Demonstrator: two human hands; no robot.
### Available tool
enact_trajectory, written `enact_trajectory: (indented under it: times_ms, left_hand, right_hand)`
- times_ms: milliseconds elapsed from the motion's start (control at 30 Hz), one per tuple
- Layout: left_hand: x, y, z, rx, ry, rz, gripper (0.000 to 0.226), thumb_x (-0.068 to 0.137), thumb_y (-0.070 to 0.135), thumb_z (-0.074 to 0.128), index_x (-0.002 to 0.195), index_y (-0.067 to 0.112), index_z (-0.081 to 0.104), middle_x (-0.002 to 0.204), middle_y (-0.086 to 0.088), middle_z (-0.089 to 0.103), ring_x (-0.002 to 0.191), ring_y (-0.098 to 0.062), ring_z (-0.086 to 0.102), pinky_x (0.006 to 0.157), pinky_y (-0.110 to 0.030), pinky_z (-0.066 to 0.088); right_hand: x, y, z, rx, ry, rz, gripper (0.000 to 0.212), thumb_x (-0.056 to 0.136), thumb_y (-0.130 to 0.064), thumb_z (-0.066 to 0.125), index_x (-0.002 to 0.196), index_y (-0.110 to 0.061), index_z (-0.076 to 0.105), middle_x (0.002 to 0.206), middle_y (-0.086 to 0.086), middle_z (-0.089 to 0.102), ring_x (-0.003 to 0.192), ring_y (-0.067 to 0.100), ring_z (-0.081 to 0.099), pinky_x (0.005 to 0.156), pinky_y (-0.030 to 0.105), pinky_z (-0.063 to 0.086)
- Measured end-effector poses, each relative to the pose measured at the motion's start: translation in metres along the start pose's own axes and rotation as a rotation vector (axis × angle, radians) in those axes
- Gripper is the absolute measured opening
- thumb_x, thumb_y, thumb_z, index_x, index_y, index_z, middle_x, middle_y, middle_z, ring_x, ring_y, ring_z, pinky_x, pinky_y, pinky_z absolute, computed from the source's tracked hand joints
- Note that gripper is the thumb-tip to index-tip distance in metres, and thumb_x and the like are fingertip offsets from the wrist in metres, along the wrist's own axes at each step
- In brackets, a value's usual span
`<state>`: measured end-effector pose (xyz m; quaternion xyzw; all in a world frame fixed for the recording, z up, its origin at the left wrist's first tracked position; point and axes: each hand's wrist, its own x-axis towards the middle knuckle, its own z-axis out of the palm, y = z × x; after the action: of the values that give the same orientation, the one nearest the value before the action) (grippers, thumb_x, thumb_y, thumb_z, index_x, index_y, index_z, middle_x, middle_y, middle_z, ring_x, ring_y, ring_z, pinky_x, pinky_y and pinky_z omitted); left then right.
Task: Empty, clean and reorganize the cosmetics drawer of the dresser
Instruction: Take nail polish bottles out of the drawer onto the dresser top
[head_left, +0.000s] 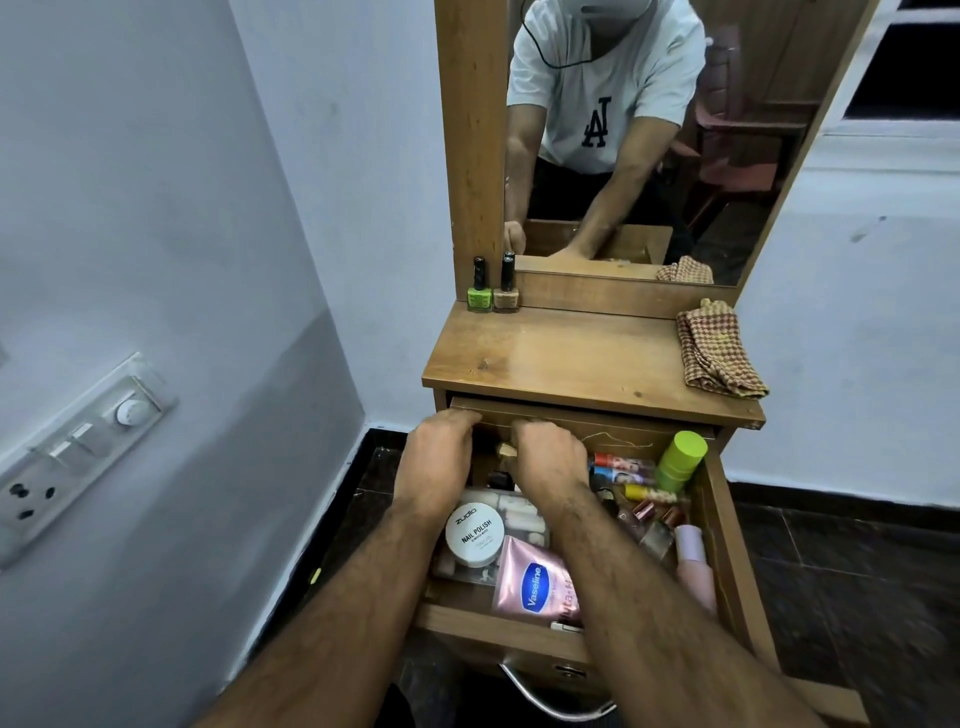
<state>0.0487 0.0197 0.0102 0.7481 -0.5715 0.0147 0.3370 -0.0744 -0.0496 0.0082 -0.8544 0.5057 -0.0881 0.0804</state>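
The dresser's wooden drawer (727, 545) is pulled out and full of cosmetics. My left hand (441, 457) reaches into its back left corner with curled fingers, their tips hidden under the dresser top. My right hand (550, 457) is beside it, fingers closed around a small tan-gold item (506, 451). In the drawer lie a white nail polish remover tub (474, 534), a pink Vaseline tube (535, 582), a green-capped bottle (681, 460), a pink bottle (693, 564) and several lipsticks (623, 467).
On the dresser top (571, 358) a green nail polish bottle (479, 293) and a beige one (506, 293) stand at the back left, and a checked cloth (717, 348) lies at the right. A mirror (649, 156) rises behind. A switch panel (78, 452) is on the left wall.
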Motion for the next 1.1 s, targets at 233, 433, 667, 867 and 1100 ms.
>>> enact_trajectory:
  times_ms: [233,433,667,867,1100]
  left_hand:
    - [-0.004,0.011,0.000,-0.005,-0.042,0.050,0.030,0.093,0.003,0.055,0.115,0.014,0.072,0.110,-0.005,0.072,0.101,-0.020,0.066,0.090,-0.031,0.051]
    - [-0.006,0.020,0.006,0.073,-0.218,0.062,0.021,0.096,0.009,0.052,0.106,0.017,0.069,0.106,-0.001,0.070,0.096,-0.018,0.065,0.082,-0.031,0.053]
    - [-0.008,0.019,0.015,0.306,-0.520,0.176,0.027,0.091,0.020,0.055,0.114,0.028,0.067,0.109,0.001,0.071,0.097,-0.020,0.066,0.087,-0.037,0.054]
    - [-0.008,0.020,0.021,0.353,-0.554,0.192,0.026,0.089,0.025,0.061,0.115,0.029,0.066,0.107,0.002,0.071,0.098,-0.018,0.065,0.097,-0.039,0.049]
    - [-0.006,0.018,0.017,0.267,-0.564,0.195,0.033,0.088,0.020,0.059,0.117,0.032,0.069,0.118,0.004,0.068,0.105,-0.016,0.064,0.090,-0.036,0.053]
  right_hand:
    - [-0.008,0.052,-0.029,0.647,-0.064,0.110,0.019,0.073,-0.021,0.085,0.078,-0.024,0.066,0.081,-0.005,0.069,0.074,0.011,0.063,0.068,0.038,0.055]
    - [-0.020,0.086,-0.040,0.789,0.019,0.210,0.020,0.070,-0.013,0.086,0.076,-0.019,0.068,0.076,-0.001,0.069,0.069,0.012,0.058,0.061,0.031,0.052]
    - [-0.017,0.087,-0.033,0.807,-0.038,0.231,0.022,0.075,-0.006,0.082,0.090,-0.014,0.067,0.080,0.007,0.071,0.059,0.012,0.065,0.059,0.034,0.058]
    - [-0.017,0.082,-0.029,0.799,-0.129,0.216,0.017,0.078,0.001,0.076,0.089,-0.012,0.072,0.077,0.004,0.072,0.068,0.019,0.071,0.068,0.040,0.061]
    - [-0.019,0.078,-0.032,0.772,-0.123,0.184,0.022,0.074,-0.002,0.077,0.083,-0.021,0.071,0.084,-0.003,0.071,0.069,0.011,0.066,0.056,0.026,0.051]
